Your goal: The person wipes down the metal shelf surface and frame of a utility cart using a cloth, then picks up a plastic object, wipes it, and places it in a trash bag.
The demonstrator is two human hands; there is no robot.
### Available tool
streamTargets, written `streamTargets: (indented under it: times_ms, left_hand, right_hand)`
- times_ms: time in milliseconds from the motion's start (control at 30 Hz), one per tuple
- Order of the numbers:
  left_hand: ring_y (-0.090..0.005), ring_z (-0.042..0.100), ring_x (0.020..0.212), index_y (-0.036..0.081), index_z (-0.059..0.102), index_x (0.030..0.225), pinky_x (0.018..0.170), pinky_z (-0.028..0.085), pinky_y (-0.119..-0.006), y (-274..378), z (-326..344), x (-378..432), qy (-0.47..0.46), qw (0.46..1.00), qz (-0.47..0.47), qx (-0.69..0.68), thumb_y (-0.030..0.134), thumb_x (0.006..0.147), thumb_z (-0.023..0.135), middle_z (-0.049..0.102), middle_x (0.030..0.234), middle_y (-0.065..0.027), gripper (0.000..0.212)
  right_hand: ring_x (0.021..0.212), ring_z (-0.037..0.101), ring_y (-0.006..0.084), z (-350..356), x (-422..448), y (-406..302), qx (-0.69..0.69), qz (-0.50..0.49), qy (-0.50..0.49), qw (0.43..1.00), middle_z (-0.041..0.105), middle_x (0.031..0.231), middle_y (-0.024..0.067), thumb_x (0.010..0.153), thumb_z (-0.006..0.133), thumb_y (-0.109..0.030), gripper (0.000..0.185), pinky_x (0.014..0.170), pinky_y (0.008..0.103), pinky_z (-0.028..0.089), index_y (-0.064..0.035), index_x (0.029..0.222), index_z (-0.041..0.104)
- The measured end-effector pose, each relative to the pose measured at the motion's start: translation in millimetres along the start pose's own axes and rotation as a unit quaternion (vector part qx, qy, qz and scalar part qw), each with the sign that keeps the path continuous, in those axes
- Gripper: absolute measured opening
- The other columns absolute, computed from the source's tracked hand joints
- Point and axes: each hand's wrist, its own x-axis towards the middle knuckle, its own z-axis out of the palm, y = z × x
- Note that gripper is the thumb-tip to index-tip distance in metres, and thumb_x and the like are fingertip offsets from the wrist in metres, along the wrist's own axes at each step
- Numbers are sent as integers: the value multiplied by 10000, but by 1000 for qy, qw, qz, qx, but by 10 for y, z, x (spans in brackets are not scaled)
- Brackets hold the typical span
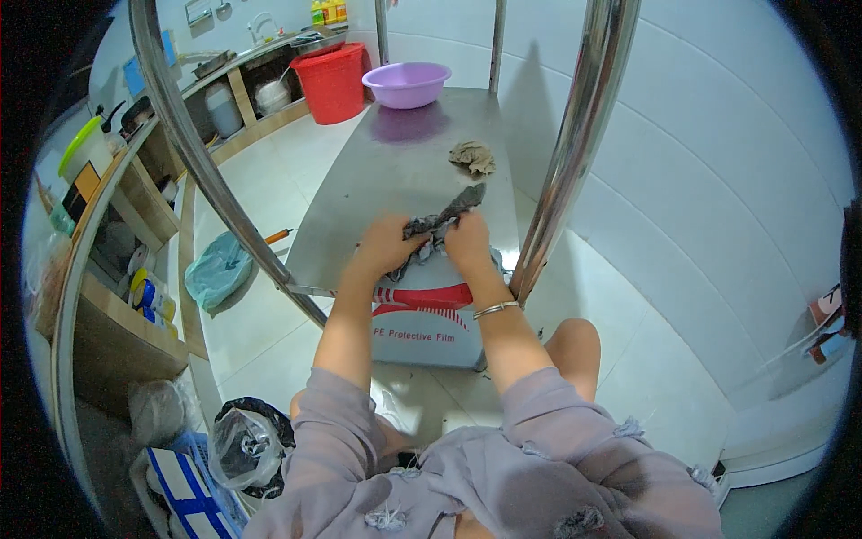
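Both hands grip a wet-looking dark grey cloth over the near end of a stainless steel shelf. My left hand is closed on its left part, and my right hand on its right part; a twisted end sticks up between and beyond them. The cloth's lower folds hang near the shelf edge, partly hidden by the hands. A crumpled beige cloth lies farther back on the shelf, towards its right edge. At the far end stands a purple plastic basin.
Metal posts rise on both sides of the shelf. A red bucket stands behind left, and a teal plastic bag on the floor at left. Below the shelf's near edge is a box with printing. A lined bin stands lower left.
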Motion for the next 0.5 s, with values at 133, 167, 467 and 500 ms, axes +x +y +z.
streamTargets:
  times_ms: [133, 167, 467, 500]
  left_hand:
    - [-373, 503, 759, 26, 542, 792, 662, 401, -431, -31, 246, 1, 221, 965, 59, 127, 195, 698, 618, 546, 803, -182, 208]
    - [-370, 503, 748, 25, 535, 788, 652, 396, -435, -85, 255, 9, 250, 960, 71, 105, 179, 700, 607, 541, 787, -177, 191]
    - [-377, 474, 728, 11, 489, 802, 623, 371, -434, -131, 231, -48, 242, 956, 127, -106, 147, 719, 574, 503, 764, -188, 181]
    - [-377, 474, 728, 11, 489, 802, 623, 371, -434, -108, 210, -75, 245, 955, 126, -106, 147, 719, 574, 503, 764, -188, 181]
  right_hand:
    - [788, 497, 408, -59, 15, -173, 113, 77, 9, 991, 514, 831, 256, 677, 499, -61, 171, 710, 431, 413, 73, 779, 530]
    - [751, 508, 415, -80, 8, -235, 114, 85, -7, 990, 527, 814, 262, 683, 499, -79, 184, 685, 432, 419, 70, 787, 526]
    - [914, 488, 275, 22, 12, -210, -110, -46, -66, 991, 560, 872, 108, 670, 548, -236, 228, 791, 410, 363, -28, 750, 595]
    - [907, 490, 284, 13, 28, -220, -112, -60, -112, 986, 564, 849, 116, 674, 541, -247, 238, 793, 404, 363, -26, 747, 592]
